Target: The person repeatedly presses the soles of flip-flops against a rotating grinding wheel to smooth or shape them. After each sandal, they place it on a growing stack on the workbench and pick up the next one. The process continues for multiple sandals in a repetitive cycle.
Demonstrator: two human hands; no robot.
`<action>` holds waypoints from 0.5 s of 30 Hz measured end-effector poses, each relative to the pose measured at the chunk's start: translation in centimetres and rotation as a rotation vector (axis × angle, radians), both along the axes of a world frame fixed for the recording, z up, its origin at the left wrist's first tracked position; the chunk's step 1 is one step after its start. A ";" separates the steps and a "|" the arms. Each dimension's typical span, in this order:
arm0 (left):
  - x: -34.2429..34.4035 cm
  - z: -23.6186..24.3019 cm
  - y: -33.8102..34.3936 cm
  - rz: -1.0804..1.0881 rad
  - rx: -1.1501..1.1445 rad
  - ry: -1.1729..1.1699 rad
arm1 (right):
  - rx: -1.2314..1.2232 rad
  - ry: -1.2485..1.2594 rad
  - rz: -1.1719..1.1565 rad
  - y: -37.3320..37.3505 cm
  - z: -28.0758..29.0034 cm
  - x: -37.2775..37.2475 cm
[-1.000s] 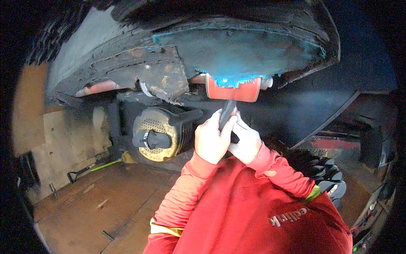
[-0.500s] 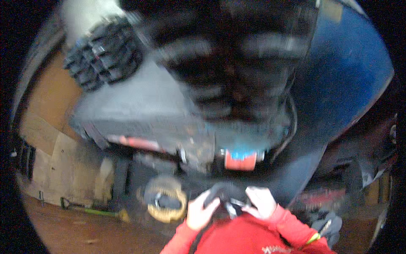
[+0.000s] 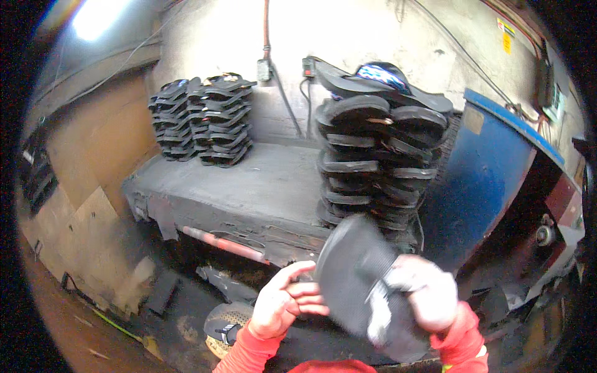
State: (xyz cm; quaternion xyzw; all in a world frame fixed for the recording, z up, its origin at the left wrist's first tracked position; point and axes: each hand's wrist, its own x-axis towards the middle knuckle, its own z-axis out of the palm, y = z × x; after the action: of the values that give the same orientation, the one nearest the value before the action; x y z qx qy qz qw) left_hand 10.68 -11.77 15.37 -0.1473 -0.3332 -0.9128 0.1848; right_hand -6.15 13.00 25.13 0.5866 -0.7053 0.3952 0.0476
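My right hand [image 3: 430, 295], in a pale dusty glove, grips a black rubber sandal sole [image 3: 354, 273] held up in front of me, its textured underside facing me. My left hand [image 3: 285, 303], also gloved, touches the sole's left edge with fingers spread. Just behind the sole, a tall stack of black sandals [image 3: 376, 155] stands on the grey worktable [image 3: 249, 186]. A second, lower stack of black sandals [image 3: 202, 118] sits at the table's far left against the wall.
A large blue machine housing [image 3: 485, 180] stands to the right of the table. A round perforated grinding wheel [image 3: 225, 323] sits low beneath my hands. Plywood panels [image 3: 81, 205] line the left side, and cables run down the back wall.
The view has swung upward from the machine's underside to the tabletop and stacks. My hands, earlier low at the machine, now hold a sandal sole raised in front of me.
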 end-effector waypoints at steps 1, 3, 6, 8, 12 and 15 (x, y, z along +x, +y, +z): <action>0.5 0.4 -0.4 0.105 -0.126 -0.048 | -0.230 0.203 -0.049 -1.2 2.7 -1.0; 1.6 0.6 -1.2 0.273 -0.251 -0.159 | -0.528 0.115 -0.165 -4.9 8.7 -3.0; 3.9 -1.4 -2.4 0.369 -0.308 -0.374 | -0.487 0.571 -0.303 -10.9 20.7 -7.5; 5.7 -3.9 -3.2 0.476 -0.265 -0.464 | -0.472 0.621 -0.314 -15.7 26.4 -11.0; 10.9 -10.6 -5.9 0.701 -0.115 -0.680 | -0.050 0.689 -0.564 -21.6 29.0 -17.4; 17.0 -16.6 -8.2 0.902 0.046 -0.854 | 0.083 0.683 -0.651 -22.9 27.2 -20.8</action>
State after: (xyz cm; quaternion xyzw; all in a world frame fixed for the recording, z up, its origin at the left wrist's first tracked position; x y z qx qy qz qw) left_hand 27.71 -20.01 -1.21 0.3902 -0.3873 -0.7300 0.4059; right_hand -26.98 -9.91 52.30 0.4330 -0.8117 0.1157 0.3746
